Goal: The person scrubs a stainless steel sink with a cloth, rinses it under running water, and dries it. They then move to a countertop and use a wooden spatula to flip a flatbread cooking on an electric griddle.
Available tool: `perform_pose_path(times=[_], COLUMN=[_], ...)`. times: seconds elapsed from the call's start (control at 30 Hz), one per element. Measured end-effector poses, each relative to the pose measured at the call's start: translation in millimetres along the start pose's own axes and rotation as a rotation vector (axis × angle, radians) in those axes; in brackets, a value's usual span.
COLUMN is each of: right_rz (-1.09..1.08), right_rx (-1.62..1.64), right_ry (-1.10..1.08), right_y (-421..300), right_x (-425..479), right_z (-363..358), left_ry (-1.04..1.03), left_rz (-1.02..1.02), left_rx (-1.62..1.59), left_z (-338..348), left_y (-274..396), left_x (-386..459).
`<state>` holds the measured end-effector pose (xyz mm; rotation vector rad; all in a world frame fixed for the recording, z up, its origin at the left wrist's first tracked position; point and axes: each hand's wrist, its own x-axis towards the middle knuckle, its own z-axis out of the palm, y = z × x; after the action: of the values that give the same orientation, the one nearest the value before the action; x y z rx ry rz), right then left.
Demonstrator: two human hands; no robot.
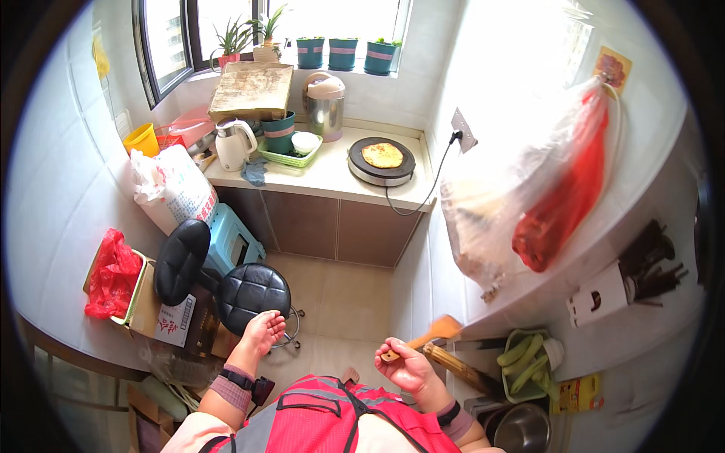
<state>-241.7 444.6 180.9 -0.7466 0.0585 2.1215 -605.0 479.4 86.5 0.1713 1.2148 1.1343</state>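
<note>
My right hand (pixel 406 367) is closed around the handle of a wooden spatula (pixel 439 330), its blade pointing up and to the right. Over the black stool seat, my left hand (pixel 264 333) holds nothing, its fingers loosely curled and slightly apart. A browned flatbread (pixel 383 156) lies on a round electric griddle (pixel 368 172) on the far counter. The griddle's black cord (pixel 439 170) runs to a wall socket. Neither hand touches the griddle.
A black swivel stool (pixel 254 293) stands ahead on the left. The counter (pixel 340 189) bears a white kettle (pixel 235 144) and a green tray (pixel 291 161). Plastic bags (pixel 561 198) hang on the right wall. At lower right are a basket of green vegetables (pixel 524 362) and a metal bowl (pixel 524 430).
</note>
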Motion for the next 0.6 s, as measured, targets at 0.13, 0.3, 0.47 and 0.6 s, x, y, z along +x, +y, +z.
perform_pose_path(times=[0.13,0.3,0.47,0.6], right_rz=[0.413,-0.227,-0.345,-0.416], right_rx=[0.019,-0.762,-0.866,-0.977], right_ry=[-0.390,-0.048,0.092,0.122], right_y=[-57,-94,-138,-162], right_x=[57,130,186,230], right_z=[25,31,41,54], left_ry=[0.018,0.011,0.082,0.093], left_rz=[0.028,0.029,0.002,-0.040], left_rx=[0.006,-0.069,-0.148,-0.161], left_z=[26,35,29,32], left_y=[20,29,53,83], left_x=[26,64,106,173])
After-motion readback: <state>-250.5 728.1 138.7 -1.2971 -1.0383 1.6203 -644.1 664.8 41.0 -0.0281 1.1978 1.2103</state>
